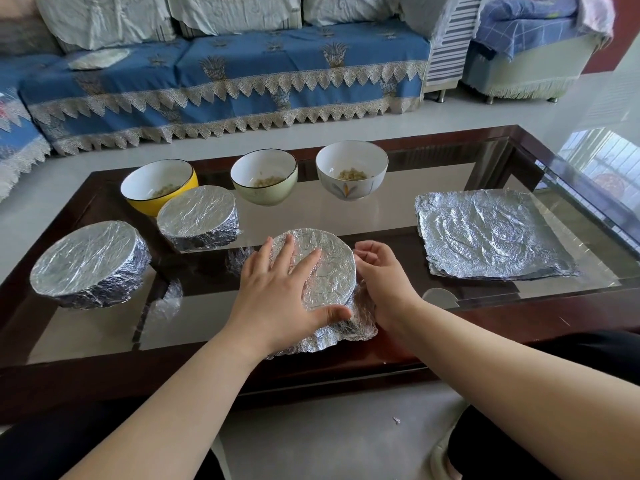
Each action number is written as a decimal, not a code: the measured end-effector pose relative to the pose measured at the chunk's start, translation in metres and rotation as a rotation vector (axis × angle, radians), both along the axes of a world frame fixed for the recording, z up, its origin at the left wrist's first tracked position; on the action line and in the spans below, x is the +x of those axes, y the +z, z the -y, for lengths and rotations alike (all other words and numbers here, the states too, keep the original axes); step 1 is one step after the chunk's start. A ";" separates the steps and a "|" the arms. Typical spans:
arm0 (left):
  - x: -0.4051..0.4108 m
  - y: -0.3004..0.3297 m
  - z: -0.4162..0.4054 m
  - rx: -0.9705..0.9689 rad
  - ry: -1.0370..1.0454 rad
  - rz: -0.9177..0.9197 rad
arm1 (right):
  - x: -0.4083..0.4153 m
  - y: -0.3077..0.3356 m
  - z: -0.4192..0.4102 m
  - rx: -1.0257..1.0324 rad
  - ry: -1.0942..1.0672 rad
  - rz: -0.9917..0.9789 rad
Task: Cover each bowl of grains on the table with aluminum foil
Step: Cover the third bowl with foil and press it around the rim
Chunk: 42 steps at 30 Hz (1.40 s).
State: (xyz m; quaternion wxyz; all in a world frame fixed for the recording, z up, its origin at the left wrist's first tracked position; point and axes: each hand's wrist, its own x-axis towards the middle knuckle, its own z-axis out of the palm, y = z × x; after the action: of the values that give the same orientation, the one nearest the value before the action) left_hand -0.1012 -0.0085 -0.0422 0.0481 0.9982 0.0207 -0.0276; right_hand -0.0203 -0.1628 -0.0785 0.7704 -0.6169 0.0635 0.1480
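Glass table (485,299) | foil stack (491,233) right | blue sofa (242,71), possibly tiled floor (346,441)

Glass-top table (485,299), dark wood frame: three foil-covered bowls (197,216), three open bowls with grains (351,169), stack of foil sheets (491,233).

Probably a home living room: covered sofa (221,74) behind glass coffee table (485,299).

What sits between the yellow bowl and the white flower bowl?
In the head view, the green bowl, uncovered, stands between the yellow bowl and the white flower bowl.
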 end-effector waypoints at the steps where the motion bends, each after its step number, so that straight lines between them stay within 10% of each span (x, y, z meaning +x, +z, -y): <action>1: 0.000 0.000 0.001 0.000 0.008 0.001 | 0.002 0.002 0.000 -0.001 0.000 0.047; 14: 0.007 0.004 0.025 -0.047 0.222 0.012 | 0.001 0.021 0.014 -0.611 0.257 0.477; 42: -0.020 -0.007 -0.007 -0.413 0.214 0.121 | 0.014 0.006 0.028 0.071 0.445 0.077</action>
State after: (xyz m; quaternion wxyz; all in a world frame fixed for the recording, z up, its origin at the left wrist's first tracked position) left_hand -0.1213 -0.0018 -0.0497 0.2549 0.9592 0.1172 0.0341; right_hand -0.0063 -0.1908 -0.0725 0.7419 -0.5934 -0.1089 0.2926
